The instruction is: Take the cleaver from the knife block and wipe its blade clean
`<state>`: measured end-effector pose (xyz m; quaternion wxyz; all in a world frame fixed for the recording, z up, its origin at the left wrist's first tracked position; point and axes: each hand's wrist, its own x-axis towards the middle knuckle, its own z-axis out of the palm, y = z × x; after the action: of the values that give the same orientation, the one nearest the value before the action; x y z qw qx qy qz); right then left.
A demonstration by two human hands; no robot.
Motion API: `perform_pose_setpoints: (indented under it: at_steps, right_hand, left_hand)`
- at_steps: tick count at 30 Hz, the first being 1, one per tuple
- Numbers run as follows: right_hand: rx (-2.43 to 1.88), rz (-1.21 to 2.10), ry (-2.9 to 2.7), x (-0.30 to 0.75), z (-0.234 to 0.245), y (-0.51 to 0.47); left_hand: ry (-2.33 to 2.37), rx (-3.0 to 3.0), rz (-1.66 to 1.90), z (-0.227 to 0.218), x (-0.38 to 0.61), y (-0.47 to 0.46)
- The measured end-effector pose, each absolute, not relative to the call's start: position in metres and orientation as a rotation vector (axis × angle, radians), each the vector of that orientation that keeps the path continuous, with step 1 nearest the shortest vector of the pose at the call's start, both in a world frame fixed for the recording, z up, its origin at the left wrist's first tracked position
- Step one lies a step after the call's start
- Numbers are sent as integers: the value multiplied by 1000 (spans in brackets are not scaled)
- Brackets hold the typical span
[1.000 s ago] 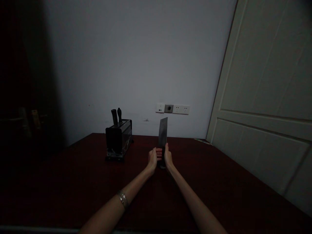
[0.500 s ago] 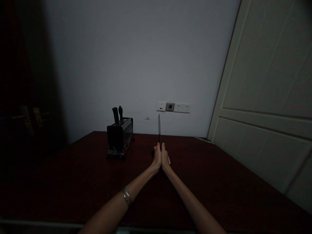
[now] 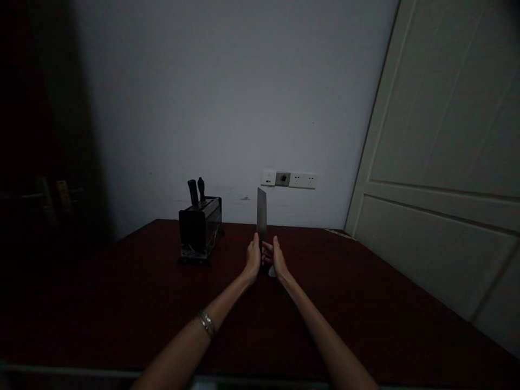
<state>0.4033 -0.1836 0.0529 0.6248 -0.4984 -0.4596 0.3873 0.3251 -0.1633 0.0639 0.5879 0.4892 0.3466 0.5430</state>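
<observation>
Over the dark red table (image 3: pixel 122 303), both my arms reach forward and meet around the handle of a cleaver (image 3: pixel 261 212). The grey rectangular blade stands upright, its flat side partly turned toward me. My left hand (image 3: pixel 253 259) and my right hand (image 3: pixel 278 260) are closed on the handle from either side, fingers touching. A bracelet sits on my left wrist. The handle itself is mostly hidden by my fingers.
A black knife block (image 3: pixel 200 229) with two dark handles sticking out stands on the table to the left of my hands. A row of wall sockets (image 3: pixel 289 179) is on the grey wall behind. A pale door (image 3: pixel 442 162) fills the right side. The room is dim.
The cleaver has been turned about its upright axis between my hands: broadside one second ago, edge-on half a second ago, now partly broadside again. My palms have parted slightly.
</observation>
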Motion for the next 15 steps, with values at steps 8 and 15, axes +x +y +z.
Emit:
perform_pose_setpoints:
  at_steps: [8, 15]
  right_hand:
    - [-1719, 334, -1253, 462, 36, -191]
    - [-1999, 137, -1472, 439, 16, -187]
  left_hand:
    - [709, 992, 1116, 74, 297, -156]
    - [575, 963, 932, 68, 282, -161]
